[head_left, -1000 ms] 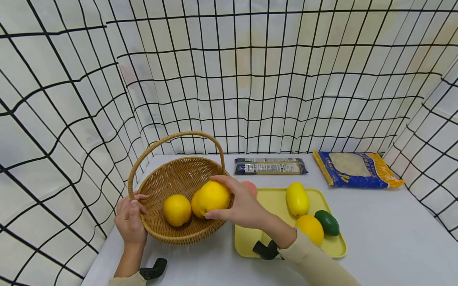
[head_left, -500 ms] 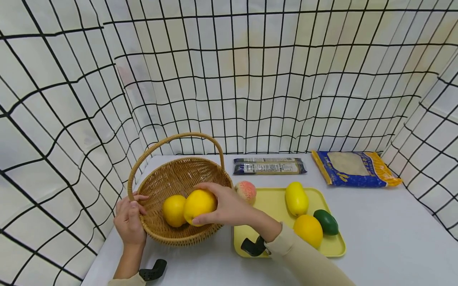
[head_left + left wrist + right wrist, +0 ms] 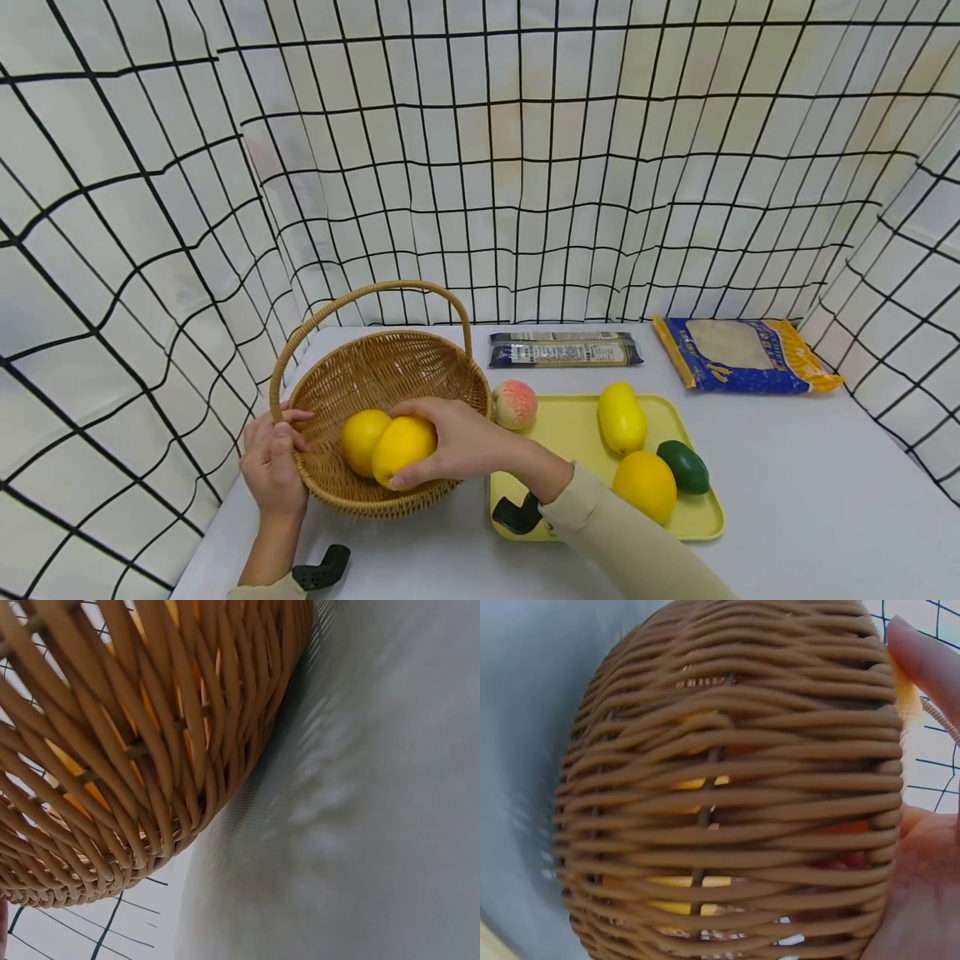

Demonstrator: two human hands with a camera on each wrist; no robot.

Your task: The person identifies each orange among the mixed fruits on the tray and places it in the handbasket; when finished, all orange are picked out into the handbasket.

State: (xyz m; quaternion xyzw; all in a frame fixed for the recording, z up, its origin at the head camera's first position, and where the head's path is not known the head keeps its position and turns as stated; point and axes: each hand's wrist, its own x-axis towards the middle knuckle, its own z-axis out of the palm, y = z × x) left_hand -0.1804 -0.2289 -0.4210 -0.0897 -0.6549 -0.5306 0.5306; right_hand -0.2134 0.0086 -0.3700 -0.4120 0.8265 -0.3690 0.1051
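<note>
At the left of the head view stands a brown wicker basket (image 3: 390,354) with an arched handle. My left hand (image 3: 273,462) grips its left rim by the foot of the handle, fingers over the edge. Inside the bowl, my right hand (image 3: 453,442) holds a round yellow fruit (image 3: 403,450) between thumb and fingers. This fruit overlaps an orange (image 3: 363,437) lying in the basket. In both wrist views the basket's woven wall (image 3: 135,735) fills much of the frame, with yellow showing through its gaps. Part of my right hand shows past the rim in the right wrist view.
Right of the basket lies a yellow tray (image 3: 566,408) bearing an elongated yellow fruit (image 3: 622,418), an orange (image 3: 645,487) and a green avocado (image 3: 683,467). A peach (image 3: 515,404) sits at its left corner. Behind lie a dark packet (image 3: 566,349) and a blue-and-yellow bag (image 3: 746,354).
My right hand has moved left and slightly down inside the basket with the yellow fruit, over to the orange. The peach is now uncovered. My left hand has kept its grip on the rim.
</note>
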